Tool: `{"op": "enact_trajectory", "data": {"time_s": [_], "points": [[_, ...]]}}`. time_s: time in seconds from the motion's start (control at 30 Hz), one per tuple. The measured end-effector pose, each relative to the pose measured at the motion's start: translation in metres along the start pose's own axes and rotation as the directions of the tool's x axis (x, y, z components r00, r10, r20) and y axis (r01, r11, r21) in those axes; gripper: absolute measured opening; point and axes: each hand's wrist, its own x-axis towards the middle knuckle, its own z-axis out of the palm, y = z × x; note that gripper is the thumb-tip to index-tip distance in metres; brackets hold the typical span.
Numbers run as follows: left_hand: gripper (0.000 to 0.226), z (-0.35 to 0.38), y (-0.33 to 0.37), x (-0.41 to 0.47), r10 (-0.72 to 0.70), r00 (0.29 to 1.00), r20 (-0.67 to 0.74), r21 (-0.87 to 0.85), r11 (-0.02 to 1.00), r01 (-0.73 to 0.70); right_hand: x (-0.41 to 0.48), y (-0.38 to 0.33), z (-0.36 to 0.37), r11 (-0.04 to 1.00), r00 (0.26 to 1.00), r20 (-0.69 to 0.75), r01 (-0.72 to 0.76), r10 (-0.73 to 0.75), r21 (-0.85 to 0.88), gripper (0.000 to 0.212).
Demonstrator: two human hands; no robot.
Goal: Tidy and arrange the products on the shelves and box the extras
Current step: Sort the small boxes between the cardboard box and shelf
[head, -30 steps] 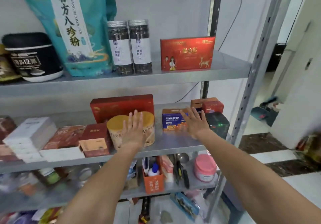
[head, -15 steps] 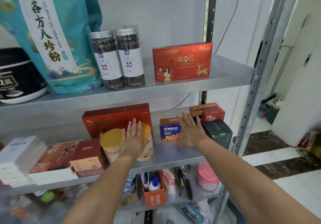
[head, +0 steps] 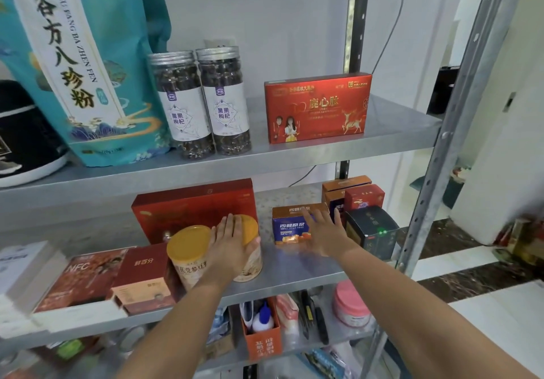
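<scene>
What changed: Our two hands have stayed on the same two things. Only our head has come closer and tipped up a bit. The cans and the blue box sit about where they were.
Left hand: Our left hand (head: 232, 246) lies flat on the right can (head: 250, 227). The fingers are straight and side by side. It presses and does not wrap round.
Right hand: Our right hand (head: 323, 236) lies flat on the blue box (head: 287, 227). The fingers are straight and a little apart. It holds nothing.
Where the things are: Both stand on the middle shelf (head: 294, 266). The right can is just beside the left can (head: 188, 249). There is a bare gap between the cans and the blue box.
What it means: We think we are nudging these into a neat row. We think most of the tidying is still to do. We see no box for the extras.
In the way: A big red box (head: 194, 205) stands just behind the cans, so they cannot go far back. A black box (head: 372, 228) stands just beside the blue box, so there is little room on the right.
Around: The top shelf has two jars (head: 203, 102), a flat red box (head: 318, 108) and a teal bag (head: 85, 63). The bottom shelf has a pink tub (head: 350, 305).
</scene>
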Motion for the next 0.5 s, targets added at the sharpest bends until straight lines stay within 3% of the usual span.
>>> {"op": "enact_trajectory", "data": {"time_s": [0.17, 0.5], "points": [[0.081, 0.000, 0.000, 0.000, 0.004, 1.000, 0.004, 0.027, 1.000, -0.004, 0.009, 0.000, -0.003, 0.994, 1.000, 0.013, -0.022, 0.024, -0.104, 0.086], [0.082, 0.003, 0.000, 0.000, 0.001, 1.000, -0.027, 0.053, 0.999, 0.000, 0.016, 0.006, -0.004, 1.000, 1.000, 0.007, -0.028, 0.028, -0.005, 0.087]]}}
